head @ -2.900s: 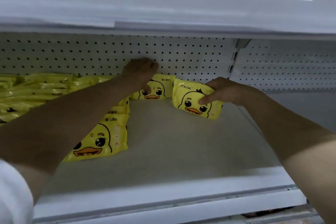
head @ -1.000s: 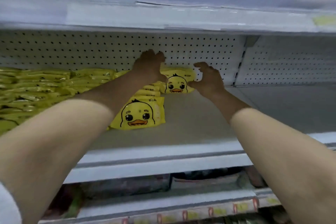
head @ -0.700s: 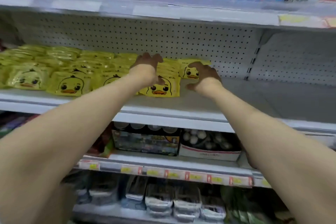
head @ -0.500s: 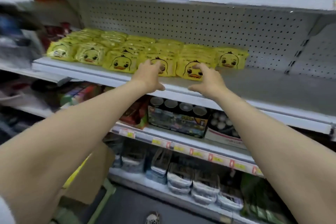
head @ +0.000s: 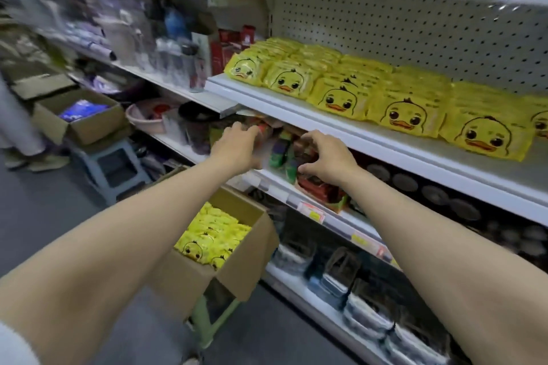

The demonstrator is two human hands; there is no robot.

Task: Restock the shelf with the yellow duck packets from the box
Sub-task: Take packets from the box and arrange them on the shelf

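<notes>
Yellow duck packets (head: 212,241) fill the box (head: 189,278); left hand (head: 237,147) and right hand (head: 327,158), empty and loosely spread, should clasp a stack squarely.

yellow duck packets (head: 409,111), brown box (head: 237,249)

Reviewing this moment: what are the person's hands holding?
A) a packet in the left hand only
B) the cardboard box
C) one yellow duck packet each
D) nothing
D: the left hand and the right hand are both empty, held in front of the lower shelves, while the packets lie on the shelf and in the box.
</notes>
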